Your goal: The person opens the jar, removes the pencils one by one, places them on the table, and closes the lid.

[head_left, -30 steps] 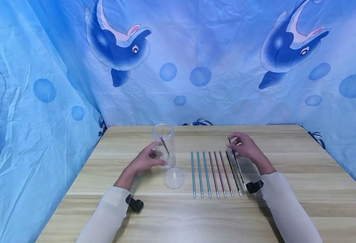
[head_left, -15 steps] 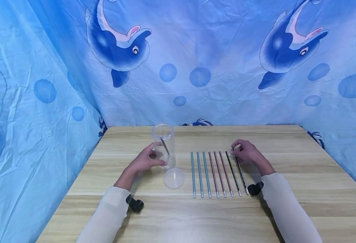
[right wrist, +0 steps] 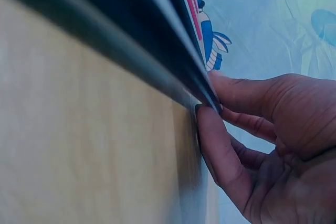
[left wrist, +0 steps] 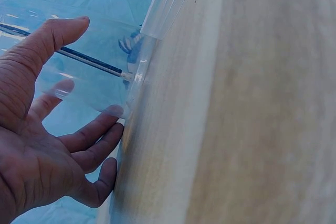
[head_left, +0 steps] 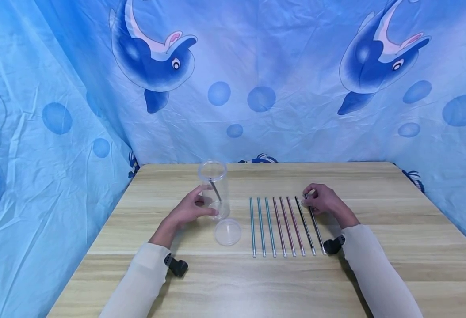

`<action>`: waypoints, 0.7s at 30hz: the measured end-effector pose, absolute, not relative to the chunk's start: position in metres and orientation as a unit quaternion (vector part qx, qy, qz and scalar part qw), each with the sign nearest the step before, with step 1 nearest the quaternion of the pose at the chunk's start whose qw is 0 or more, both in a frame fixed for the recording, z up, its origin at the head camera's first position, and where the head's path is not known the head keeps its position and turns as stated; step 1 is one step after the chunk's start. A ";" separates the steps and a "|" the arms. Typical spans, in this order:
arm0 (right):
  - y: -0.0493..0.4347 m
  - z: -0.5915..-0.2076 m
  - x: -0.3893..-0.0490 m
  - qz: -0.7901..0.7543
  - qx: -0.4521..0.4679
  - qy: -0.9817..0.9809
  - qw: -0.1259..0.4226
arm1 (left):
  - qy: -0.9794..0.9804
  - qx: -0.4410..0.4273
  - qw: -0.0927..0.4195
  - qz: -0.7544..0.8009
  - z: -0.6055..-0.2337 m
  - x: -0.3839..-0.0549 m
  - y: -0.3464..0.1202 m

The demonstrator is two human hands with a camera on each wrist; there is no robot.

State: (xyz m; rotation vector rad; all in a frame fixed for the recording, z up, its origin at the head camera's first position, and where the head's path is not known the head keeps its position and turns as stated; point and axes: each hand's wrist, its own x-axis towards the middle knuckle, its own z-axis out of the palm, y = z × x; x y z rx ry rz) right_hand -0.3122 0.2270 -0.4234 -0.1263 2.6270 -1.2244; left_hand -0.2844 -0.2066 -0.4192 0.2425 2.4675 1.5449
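Observation:
My left hand [head_left: 191, 207] holds a clear plastic jar [head_left: 223, 194] upright on the table, thumb on the near side and fingers around the far side. Inside leans one dark pencil [head_left: 215, 191], its eraser end down in the left wrist view. My right hand [head_left: 322, 198] pinches the far end of a black pencil [head_left: 316, 226] between thumb and fingers; the pencil lies at the right end of a row. Beside it lies another black pencil [head_left: 305, 226], then three reddish pencils [head_left: 288, 226] and three teal pencils [head_left: 261, 226], eraser ends toward me.
A round clear lid [head_left: 227, 232] lies flat just in front of the jar, left of the pencil row. The wooden table [head_left: 241, 287] ends at a blue curtain [head_left: 241, 110] with printed dolphins behind and at the sides.
My right hand has lowered the black pencil onto the table, moving slightly right and toward me, into line with the row. The left hand and jar have stayed put.

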 end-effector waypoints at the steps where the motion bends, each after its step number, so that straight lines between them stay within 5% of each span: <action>1: 0.227 -0.424 -0.312 -0.418 -0.045 0.900 0.119 | 0.839 0.082 0.110 0.526 -0.419 -0.285 -0.207; 21: 0.232 -0.426 -0.315 -0.433 -0.069 0.886 0.148 | 0.836 0.085 0.114 0.530 -0.420 -0.287 -0.207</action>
